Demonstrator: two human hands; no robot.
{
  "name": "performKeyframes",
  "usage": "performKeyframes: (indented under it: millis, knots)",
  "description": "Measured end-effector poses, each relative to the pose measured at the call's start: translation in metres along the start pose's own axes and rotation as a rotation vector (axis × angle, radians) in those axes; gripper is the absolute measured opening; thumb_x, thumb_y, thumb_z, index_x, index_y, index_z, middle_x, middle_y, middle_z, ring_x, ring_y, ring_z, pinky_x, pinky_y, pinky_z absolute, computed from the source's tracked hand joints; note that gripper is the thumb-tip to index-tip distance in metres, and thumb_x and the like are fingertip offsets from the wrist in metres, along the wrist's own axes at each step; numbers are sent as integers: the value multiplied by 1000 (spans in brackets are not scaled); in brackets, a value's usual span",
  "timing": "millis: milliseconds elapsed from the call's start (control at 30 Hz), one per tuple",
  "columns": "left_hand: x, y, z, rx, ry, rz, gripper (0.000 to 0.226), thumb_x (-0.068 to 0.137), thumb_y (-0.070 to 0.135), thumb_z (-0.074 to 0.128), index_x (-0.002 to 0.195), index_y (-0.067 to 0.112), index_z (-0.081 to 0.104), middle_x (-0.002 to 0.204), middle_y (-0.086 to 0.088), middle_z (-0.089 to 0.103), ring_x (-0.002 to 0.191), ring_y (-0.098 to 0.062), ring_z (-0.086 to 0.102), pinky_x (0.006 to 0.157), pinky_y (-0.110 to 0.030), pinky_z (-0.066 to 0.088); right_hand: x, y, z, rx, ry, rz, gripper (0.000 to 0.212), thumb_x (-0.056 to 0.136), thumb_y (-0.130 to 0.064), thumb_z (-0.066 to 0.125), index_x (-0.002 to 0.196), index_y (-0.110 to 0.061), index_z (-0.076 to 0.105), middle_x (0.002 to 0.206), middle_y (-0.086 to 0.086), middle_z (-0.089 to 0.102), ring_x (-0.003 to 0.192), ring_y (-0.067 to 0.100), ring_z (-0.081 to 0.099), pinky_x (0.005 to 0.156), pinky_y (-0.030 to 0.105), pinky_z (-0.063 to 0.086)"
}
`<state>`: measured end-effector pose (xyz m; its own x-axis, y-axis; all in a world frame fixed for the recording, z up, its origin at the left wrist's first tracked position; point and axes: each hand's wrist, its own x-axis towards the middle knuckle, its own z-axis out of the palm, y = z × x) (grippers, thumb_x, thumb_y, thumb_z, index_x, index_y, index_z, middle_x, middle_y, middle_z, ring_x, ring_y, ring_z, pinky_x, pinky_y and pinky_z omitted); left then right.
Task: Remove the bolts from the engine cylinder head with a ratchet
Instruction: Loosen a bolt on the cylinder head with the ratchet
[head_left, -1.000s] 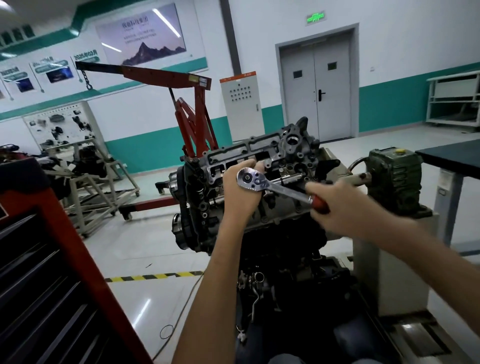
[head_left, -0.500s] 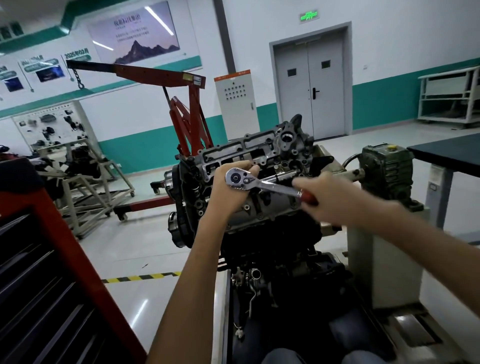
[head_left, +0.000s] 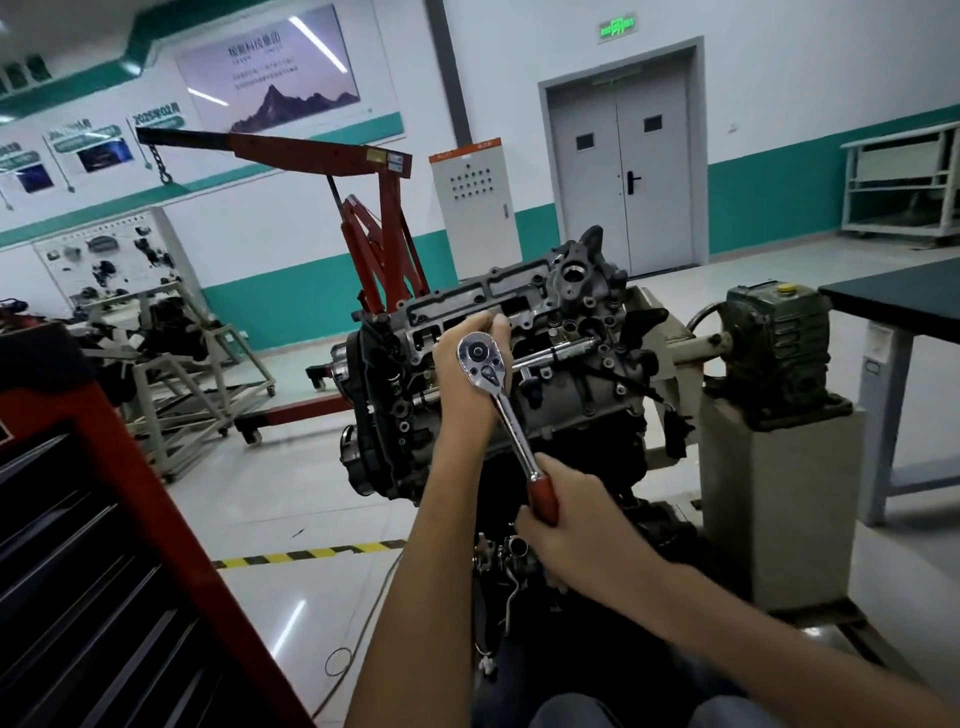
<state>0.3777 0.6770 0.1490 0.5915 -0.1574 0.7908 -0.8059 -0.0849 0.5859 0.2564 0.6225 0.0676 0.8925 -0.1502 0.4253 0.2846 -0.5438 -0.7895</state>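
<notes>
Engine and stand hold their place: the grey cast-aluminium cylinder head (head_left: 524, 306) lies along the engine's top, its far end toward the stand's green worm gearbox (head_left: 774, 332). The change is in the long chrome ratchet with a red grip (head_left: 506, 410). A second ago its handle pointed right across the cylinder head, and now it points down toward the person, about a quarter turn. Seen from the tool's back that sweep runs clockwise, so I judge it likelier the free return click than a loosening pull; the bolt near the cylinder head's left end is probably no further out. The right hand (head_left: 576, 519) has come down with the handle, fingers wrapped round the red grip. The left hand (head_left: 462, 395) stays behind the ratchet's round drive end, steadying it, thumb up beside it. That hand and the drive end hide socket and bolt, so thread progress cannot be told. The remaining bolts are too small to count against the dark casting.
</notes>
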Motion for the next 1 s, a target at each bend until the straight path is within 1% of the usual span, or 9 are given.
performKeyframes:
  millis: [133,267,333,433,633,767,867,933,1000]
  knots:
    - [7,0,-19,0,-269,-9,49,94,6,58,52,19,36,48,10,32,47,-4,29,52,-25,26,35,1,-81,-515,-138,-133,8,82,-10,55,87,-14,51,67,2,56,52,16,55,48,26,48]
    - [12,6,-20,80,-385,-15,50,92,7,60,50,21,37,41,10,33,45,-4,29,51,-21,27,69,-9,-135,-931,-3,-302,10,81,-16,56,84,-20,47,57,-9,48,50,-2,43,45,17,31]
    - [10,6,-15,52,-314,-5,50,92,5,59,49,17,37,44,8,34,48,-8,30,54,-27,27,65,-3,-128,-885,-3,-274,11,82,-14,56,86,-20,48,58,-11,48,49,-2,46,44,14,32]
    - [2,3,-4,-33,-128,3,43,94,3,56,55,-8,41,53,-16,35,53,-17,31,54,-31,25,36,14,-86,-572,28,-168,17,80,-11,57,78,-20,43,56,-7,47,45,5,48,44,19,38]
    - [3,5,5,-35,-64,-1,40,95,5,55,59,-10,46,54,-8,36,52,-13,31,52,-28,24,4,8,-2,75,42,-31,30,80,-5,56,65,-23,38,50,-3,41,30,7,40,34,15,31]
    - [6,-2,-10,-15,-188,-8,38,95,8,57,61,-8,49,55,-9,39,51,-10,32,51,-30,27,20,6,-49,-236,-59,-116,28,76,-4,57,66,-25,41,56,-3,47,43,13,47,43,15,35]
    - [13,-3,-21,41,-344,-11,36,90,8,63,58,7,47,58,-8,42,58,-15,37,56,-30,30,52,0,-110,-626,-181,-212,21,82,-7,55,77,-26,49,58,-8,52,44,1,51,42,14,41]
    - [15,-2,-22,63,-363,5,20,82,9,63,66,9,52,65,-9,48,65,-15,41,58,-29,34,70,-7,-133,-849,-80,-318,10,82,-12,55,85,-21,52,56,-11,50,47,-2,49,45,16,39]
    - [12,-2,-17,42,-307,25,20,77,10,54,58,7,50,58,-8,45,61,-14,38,57,-32,33,74,-7,-135,-888,-20,-349,9,81,-14,56,88,-19,53,55,-12,48,49,-3,47,48,15,36]
